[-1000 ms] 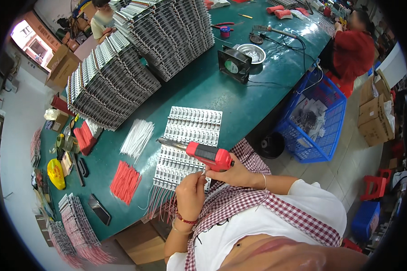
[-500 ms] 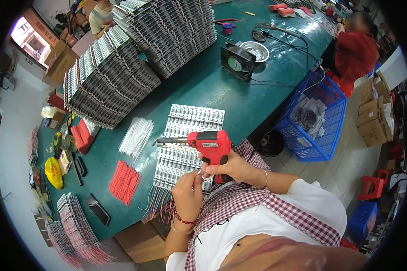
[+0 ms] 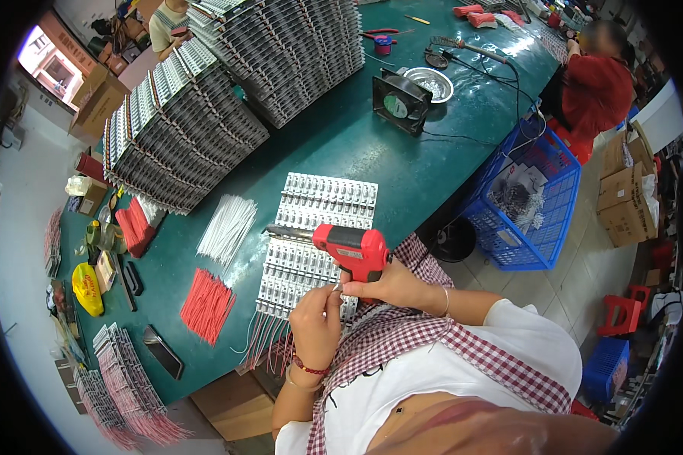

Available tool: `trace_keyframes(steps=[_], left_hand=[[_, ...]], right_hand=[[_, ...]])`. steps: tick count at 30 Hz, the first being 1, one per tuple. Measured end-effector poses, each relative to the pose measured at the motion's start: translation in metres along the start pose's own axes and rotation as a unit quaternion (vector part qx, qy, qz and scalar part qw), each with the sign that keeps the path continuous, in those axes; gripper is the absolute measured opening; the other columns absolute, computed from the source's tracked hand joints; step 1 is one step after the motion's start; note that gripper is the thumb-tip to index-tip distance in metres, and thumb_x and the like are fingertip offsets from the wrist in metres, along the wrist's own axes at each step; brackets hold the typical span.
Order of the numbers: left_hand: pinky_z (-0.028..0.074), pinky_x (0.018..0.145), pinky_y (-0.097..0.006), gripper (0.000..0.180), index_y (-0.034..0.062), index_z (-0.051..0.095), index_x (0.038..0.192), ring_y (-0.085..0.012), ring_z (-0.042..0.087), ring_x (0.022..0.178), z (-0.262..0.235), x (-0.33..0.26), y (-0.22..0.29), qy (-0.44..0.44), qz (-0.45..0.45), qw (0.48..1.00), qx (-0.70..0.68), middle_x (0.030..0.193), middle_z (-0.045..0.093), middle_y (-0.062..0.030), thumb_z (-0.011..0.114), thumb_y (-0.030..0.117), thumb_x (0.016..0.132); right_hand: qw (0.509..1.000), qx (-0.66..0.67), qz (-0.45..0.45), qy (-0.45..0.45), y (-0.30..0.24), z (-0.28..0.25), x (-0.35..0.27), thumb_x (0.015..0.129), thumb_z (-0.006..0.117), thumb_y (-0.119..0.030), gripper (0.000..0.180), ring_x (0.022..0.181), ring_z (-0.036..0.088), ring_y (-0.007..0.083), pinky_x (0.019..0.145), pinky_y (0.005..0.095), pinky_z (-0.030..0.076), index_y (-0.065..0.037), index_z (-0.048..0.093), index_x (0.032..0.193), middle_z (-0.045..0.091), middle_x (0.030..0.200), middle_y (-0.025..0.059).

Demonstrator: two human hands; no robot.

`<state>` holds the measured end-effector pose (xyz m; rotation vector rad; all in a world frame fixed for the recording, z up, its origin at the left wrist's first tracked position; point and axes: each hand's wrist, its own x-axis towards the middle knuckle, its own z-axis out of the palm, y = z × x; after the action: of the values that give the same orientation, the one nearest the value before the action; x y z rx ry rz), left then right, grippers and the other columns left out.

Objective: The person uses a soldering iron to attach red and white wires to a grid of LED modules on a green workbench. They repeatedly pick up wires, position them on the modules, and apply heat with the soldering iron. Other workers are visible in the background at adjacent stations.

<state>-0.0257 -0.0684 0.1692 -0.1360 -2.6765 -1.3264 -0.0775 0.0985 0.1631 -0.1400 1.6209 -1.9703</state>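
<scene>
Our R hand (image 3: 391,284) is wrapped round the grip of a red/black soldering gun (image 3: 350,244), its long metal end pointing L, just beyond our hands & over the panel of white strips (image 3: 328,199); can't tell if the tip touches. That angle prob. keeps the metal well clear of our fingers. Our L hand (image 3: 315,322) is closed, thumb & fingertips pinching a small pale bit (image 3: 336,288) right beside the R thumb, maybe b/c both hands together steady it; too small to tell what it is. The panel lies flat on the worktop (image 3: 296,155) directly ahead of both hands, prob. so its rows are w/in easy reach, & loose wires (image 3: 262,341) hang off its near edge, L of our L hand, seemingly to stay out of the way. Further L of that hand we've the red wires (image 3: 207,305), w/ the white wires (image 3: 228,229) just beyond, in sep. piles, likely so colours don't mix. Tall stacks of strips (image 3: 186,129) stand far beyond the L hand, prob. to save room nr us; the black fan (image 3: 400,102) & metal bowl (image 3: 442,85) sit well ahead of the R hand.
</scene>
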Motion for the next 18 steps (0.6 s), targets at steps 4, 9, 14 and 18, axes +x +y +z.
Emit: trace_keyframes(steps=[4, 9, 14, 18], left_hand=[[0.046, 0.055, -0.037, 0.005, -0.0025, 0.063, 0.085, -0.0294, 0.059, 0.062, 0.001, -0.002, 0.0, 0.003, 0.004, 1.0, -0.002, 0.072, 0.061, -0.0146, 0.062, 0.002, 0.083], [0.045, 0.055, -0.037, 0.005, -0.0018, 0.063, 0.086, -0.0291, 0.058, 0.062, 0.0, -0.001, 0.0, 0.016, 0.013, 1.0, 0.004, 0.071, 0.06, -0.014, 0.062, 0.002, 0.083], [0.044, 0.055, -0.038, 0.011, 0.0013, 0.061, 0.09, -0.0282, 0.055, 0.063, -0.003, -0.006, -0.002, 0.046, 0.097, 0.983, 0.148, 0.07, 0.055, -0.0112, 0.063, -0.001, 0.079], [0.044, 0.059, -0.04, 0.008, -0.0007, 0.061, 0.088, -0.0307, 0.055, 0.067, -0.018, -0.009, -0.011, 0.055, 0.069, 0.984, 0.154, 0.075, 0.056, -0.0132, 0.062, -0.001, 0.08]], right_hand=[[0.995, 0.006, -0.092, 0.03, 0.009, 0.005, 0.002, 0.081, 0.071, -0.012, 0.016, 0.074, 0.056, 0.0066, 0.068, 0.0246, 0.047, -0.003, 0.063, 0.091, 0.062, 0.08, -0.0005], [0.996, -0.016, -0.082, 0.028, 0.008, 0.003, 0.004, 0.08, 0.073, -0.013, 0.017, 0.075, 0.056, 0.0063, 0.069, 0.0248, 0.047, -0.004, 0.063, 0.091, 0.063, 0.081, -0.0004], [0.996, -0.017, -0.069, 0.047, 0.004, 0.011, 0.006, 0.079, 0.074, -0.013, 0.021, 0.076, 0.057, 0.0065, 0.071, 0.0251, 0.048, -0.003, 0.062, 0.093, 0.063, 0.083, -0.0003], [0.999, -0.017, -0.021, 0.029, 0.003, 0.011, 0.015, 0.082, 0.072, -0.012, 0.022, 0.078, 0.06, 0.0087, 0.072, 0.0258, 0.05, -0.001, 0.061, 0.098, 0.064, 0.085, 0.0016]])
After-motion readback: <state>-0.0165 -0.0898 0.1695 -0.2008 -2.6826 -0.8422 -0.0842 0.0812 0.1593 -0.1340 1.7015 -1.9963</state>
